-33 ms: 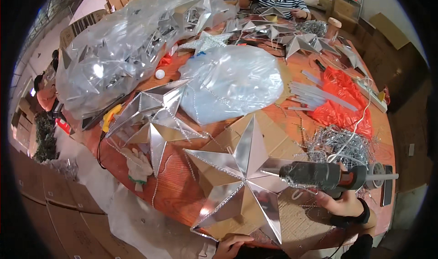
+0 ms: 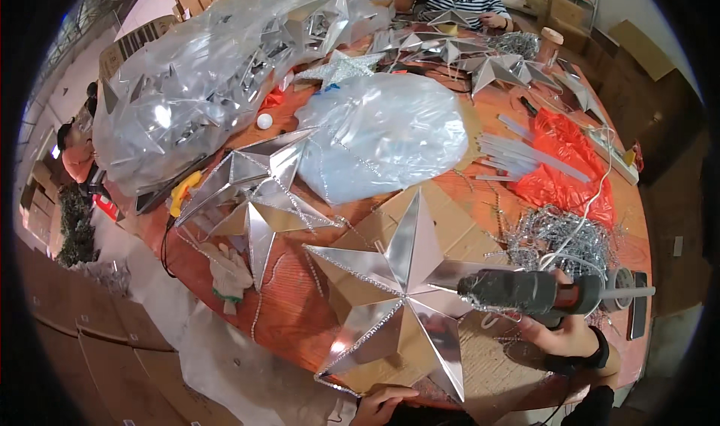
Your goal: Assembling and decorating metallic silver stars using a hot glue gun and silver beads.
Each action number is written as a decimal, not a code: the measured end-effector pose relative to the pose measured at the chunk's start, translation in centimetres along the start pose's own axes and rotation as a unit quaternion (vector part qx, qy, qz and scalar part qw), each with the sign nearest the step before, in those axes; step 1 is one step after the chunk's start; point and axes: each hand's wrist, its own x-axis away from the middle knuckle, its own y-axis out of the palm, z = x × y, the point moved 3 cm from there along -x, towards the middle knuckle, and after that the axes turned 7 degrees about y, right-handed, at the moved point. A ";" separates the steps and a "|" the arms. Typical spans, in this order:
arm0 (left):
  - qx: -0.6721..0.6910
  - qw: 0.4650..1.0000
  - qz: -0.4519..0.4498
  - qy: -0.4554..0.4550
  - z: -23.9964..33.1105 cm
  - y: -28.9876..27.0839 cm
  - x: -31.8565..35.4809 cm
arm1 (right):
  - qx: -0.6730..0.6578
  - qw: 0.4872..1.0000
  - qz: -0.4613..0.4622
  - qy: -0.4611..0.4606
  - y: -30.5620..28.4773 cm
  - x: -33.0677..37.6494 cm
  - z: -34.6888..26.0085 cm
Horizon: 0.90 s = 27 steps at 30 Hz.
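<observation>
Fingers [image 2: 559,328] of the right hand [image 2: 570,336] wrapping tight around a grey glue gun [image 2: 525,291] at four o'clock, left hand [image 2: 382,403] curling onto the big silver star [image 2: 397,298] at six o'clock, star lying flat on the orange desk [image 2: 285,313], centre frame.

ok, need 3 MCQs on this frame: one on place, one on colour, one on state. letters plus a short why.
1. Where is the glue gun nozzle?
A. over the silver star's right arm
B. over the clear bag
C. over the gloves

2. The plastic sheet right of the grey strips is:
A. blue
B. red-orange
C. green

3. The right hand is:
A. open and free
B. flat on the table
C. closed on the glue gun

Answers: A, its tip meets the silver star there; B, bright red-orange; C, fingers wrap the grip.
</observation>
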 end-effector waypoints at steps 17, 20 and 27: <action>-0.028 1.000 0.003 0.013 -0.2 -0.1 0.1 | 0.054 0.997 -0.052 0.009 1.1 -0.8 0.7; -0.035 0.999 0.007 0.018 -0.5 0.0 0.3 | 0.062 0.997 -0.050 0.003 1.2 -0.6 0.9; -0.025 0.999 0.001 0.030 -0.7 0.0 0.2 | 0.064 0.997 -0.003 -0.039 1.8 -0.8 1.9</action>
